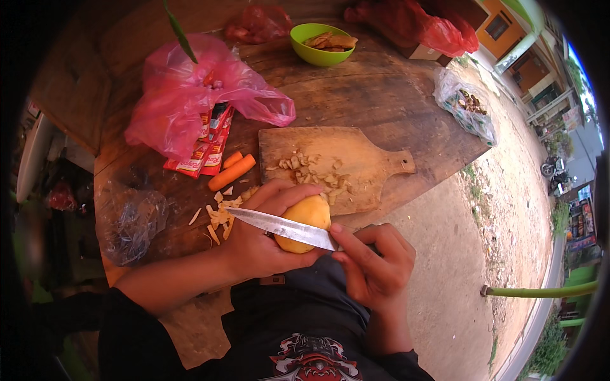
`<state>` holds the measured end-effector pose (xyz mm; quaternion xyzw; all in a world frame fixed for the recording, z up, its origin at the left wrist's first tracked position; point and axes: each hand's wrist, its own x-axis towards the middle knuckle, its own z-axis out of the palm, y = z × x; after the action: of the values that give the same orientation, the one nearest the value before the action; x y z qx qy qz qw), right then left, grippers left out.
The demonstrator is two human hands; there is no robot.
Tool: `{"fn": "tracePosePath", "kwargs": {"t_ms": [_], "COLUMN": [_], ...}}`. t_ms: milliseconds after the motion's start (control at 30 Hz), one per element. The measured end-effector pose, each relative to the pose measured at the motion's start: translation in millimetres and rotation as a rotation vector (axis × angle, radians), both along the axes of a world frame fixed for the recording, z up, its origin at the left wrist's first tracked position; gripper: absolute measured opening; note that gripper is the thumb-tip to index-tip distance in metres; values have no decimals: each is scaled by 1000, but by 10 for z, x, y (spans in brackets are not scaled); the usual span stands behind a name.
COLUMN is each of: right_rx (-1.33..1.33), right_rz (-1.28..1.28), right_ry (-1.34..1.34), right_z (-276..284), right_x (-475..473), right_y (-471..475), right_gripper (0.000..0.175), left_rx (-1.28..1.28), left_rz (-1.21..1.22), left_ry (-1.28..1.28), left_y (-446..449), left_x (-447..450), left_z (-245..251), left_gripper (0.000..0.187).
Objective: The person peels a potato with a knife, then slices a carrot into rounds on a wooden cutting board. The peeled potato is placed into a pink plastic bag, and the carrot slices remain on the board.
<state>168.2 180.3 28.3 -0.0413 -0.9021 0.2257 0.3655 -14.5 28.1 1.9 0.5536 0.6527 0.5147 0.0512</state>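
Observation:
My left hand (259, 240) holds a yellow potato (307, 214) near the table's front edge, fingers wrapped around its far side. In my right hand (381, 262) is a kitchen knife (286, 230), its blade lying across the potato and pointing left over my left hand. The knife's handle is mostly hidden by my fingers. Just beyond, a wooden cutting board (367, 185) bears a scatter of thin peelings (336, 178). Left of the board lie an orange carrot (232, 172) and a shorter carrot piece (233, 159). Pale cut strips (219, 216) rest on the table beside my left hand.
A pink plastic bag (171, 95) partly covers red Royco sachets (209, 157) on the wooden table (381, 95). Farther back stand a green bowl (314, 55) with fried pieces and red bags (414, 24). A clear bag (131, 224) lies left, another plastic bag (452, 97) at the right corner.

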Motion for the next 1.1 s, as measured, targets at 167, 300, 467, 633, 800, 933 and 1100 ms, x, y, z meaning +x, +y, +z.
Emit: {"fn": "tracePosePath", "kwargs": {"t_ms": [167, 300, 467, 633, 800, 933, 1100], "right_rx": [-7, -9, -4, -13, -31, -31, -77], "right_rz": [-2, -6, -3, -9, -32, -33, -63], "right_ry": [6, 10, 4, 7, 4, 5, 8], "right_z": [-31, -56, -49, -56, -63, -71, -80], "right_x": [-1, -1, 8, 15, 36, 47, 78], "right_y": [-4, 6, 36, 45, 65, 85, 123], "right_gripper": [45, 48, 39, 41, 49, 49, 46], "left_rx": [5, 12, 36, 53, 75, 90, 123], "left_rz": [-2, -1, 3, 8, 6, 8, 8], "left_ry": [9, -19, -29, -31, -31, -29, 4], "left_y": [5, 4, 21, 32, 33, 39, 45], "left_x": [1, 8, 20, 31, 26, 27, 17], "left_z": [-10, -19, -22, -14, -20, -24, -6], "left_gripper": [84, 84, 82, 81, 80, 79, 81]}}
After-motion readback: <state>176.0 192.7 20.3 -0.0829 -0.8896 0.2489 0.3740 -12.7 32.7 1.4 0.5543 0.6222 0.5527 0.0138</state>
